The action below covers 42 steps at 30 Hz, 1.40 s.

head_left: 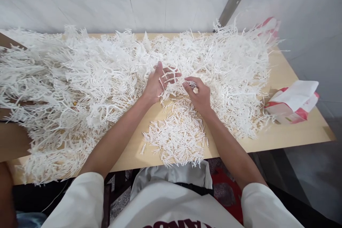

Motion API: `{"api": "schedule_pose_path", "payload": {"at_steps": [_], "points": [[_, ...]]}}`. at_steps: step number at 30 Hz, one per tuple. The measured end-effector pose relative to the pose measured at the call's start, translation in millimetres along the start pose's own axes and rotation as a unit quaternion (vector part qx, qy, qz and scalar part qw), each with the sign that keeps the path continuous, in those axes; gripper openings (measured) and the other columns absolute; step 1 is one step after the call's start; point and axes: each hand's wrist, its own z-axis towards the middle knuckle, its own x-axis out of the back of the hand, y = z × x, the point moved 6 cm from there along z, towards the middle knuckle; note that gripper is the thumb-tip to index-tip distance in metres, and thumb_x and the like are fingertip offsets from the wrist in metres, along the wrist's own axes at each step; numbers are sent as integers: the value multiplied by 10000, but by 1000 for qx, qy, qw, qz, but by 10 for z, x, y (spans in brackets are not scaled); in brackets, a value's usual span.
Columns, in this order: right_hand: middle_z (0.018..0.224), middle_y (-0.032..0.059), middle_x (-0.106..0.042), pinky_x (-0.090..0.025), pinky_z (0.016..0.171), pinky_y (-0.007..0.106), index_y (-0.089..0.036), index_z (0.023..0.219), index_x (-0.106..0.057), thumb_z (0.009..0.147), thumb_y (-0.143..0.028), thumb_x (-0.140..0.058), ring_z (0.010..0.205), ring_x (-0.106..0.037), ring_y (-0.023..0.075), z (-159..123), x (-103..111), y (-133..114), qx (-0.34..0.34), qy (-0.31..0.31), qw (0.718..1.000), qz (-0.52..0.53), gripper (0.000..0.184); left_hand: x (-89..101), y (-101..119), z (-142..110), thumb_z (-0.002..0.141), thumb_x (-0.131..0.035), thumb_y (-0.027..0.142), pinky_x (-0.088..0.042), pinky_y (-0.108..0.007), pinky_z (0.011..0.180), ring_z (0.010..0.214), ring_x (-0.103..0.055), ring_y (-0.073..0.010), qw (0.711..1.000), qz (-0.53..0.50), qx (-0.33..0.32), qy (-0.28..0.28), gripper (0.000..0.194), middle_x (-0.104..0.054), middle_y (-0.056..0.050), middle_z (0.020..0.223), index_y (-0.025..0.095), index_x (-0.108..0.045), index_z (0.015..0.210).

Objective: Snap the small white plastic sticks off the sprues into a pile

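A big tangled heap of white plastic sprue pieces (80, 78) covers most of the wooden table (283, 135). My left hand (157, 83) is curled around a branched white sprue piece (169, 76) lifted from the heap. My right hand (197, 94) pinches thin white sticks at the same piece, fingers bent together. Below both hands lies a smaller loose pile of short white sticks (177, 137) near the table's front edge.
A white and red plastic bag (294, 101) lies at the table's right end. Another red-trimmed bag (268, 25) shows behind the heap at the back right. White tiled wall (149, 0) stands behind. A person's arm (5, 192) shows at lower left.
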Motion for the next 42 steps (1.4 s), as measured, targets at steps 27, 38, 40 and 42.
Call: {"api": "schedule_pose_path", "payload": {"at_steps": [27, 38, 40, 42], "points": [[774, -6, -655, -457, 691, 313, -241, 810, -598, 904, -500, -490, 692, -569, 133, 22, -87, 99, -8, -38, 999, -17, 295, -126, -66, -154, 621, -826, 275, -407, -278, 675, 702, -491, -121, 968, 232, -94, -25, 408, -505, 18, 744, 204, -455, 777], [853, 65, -653, -442, 798, 391, -233, 896, -591, 955, -424, -375, 854, -590, 221, -49, -126, 113, 74, 14, 979, -188, 295, -172, -229, -102, 775, -614, 260, -312, -252, 602, 612, -419, -101, 944, 307, -76, -93, 203, -471, 27, 623, 173, -496, 634], [884, 67, -666, -451, 795, 382, -231, 901, -608, 946, -463, -388, 871, -597, 221, -46, -115, 137, 40, 16, 987, -156, 322, -176, -257, -100, 772, -603, 273, -322, -243, 603, 610, -417, -93, 945, 297, -82, -112, 199, -471, 32, 614, 166, -515, 628], [861, 56, -668, -460, 757, 353, -218, 893, -611, 938, -486, -404, 821, -599, 196, -47, -119, 177, -18, 12, 996, -87, 342, -177, -250, -99, 747, -626, 291, -333, -237, 601, 619, -420, -89, 944, 292, -92, -121, 178, -491, 30, 624, 159, -547, 658]]}}
